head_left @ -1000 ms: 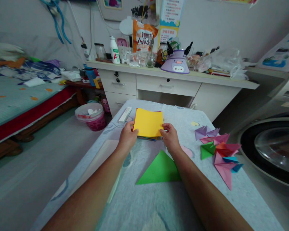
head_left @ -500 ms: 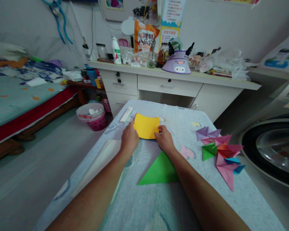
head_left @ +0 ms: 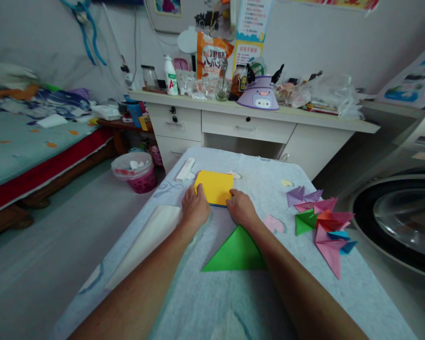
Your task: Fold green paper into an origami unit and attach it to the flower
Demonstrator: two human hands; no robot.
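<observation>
A square stack of origami paper (head_left: 216, 188), yellow on top with darker sheets at its lower edge, lies flat on the cloth-covered table. My left hand (head_left: 195, 207) grips its lower left corner, the thumb resting on the yellow face. At the lower right edge, my right hand (head_left: 241, 207) holds the stack between thumb and curled fingers. Just below lies a green paper folded into a triangle (head_left: 235, 255), partly covered by my right forearm. Several folded paper pieces (head_left: 331, 221) in purple, pink, green, red and blue sit together on the right.
A small white oblong object (head_left: 185, 170) lies at the table's far left, and a white folded sheet (head_left: 148, 238) along the left side. Beyond stands a white desk (head_left: 250, 125) with drawers. A pink bin (head_left: 141, 179) is on the floor left; a washing machine (head_left: 407, 160) stands right.
The yellow paper, bowed upward before, now lies flatter on the table. My left hand has shifted slightly right and down, its thumb now over the paper. My right hand stays nearly in place.
</observation>
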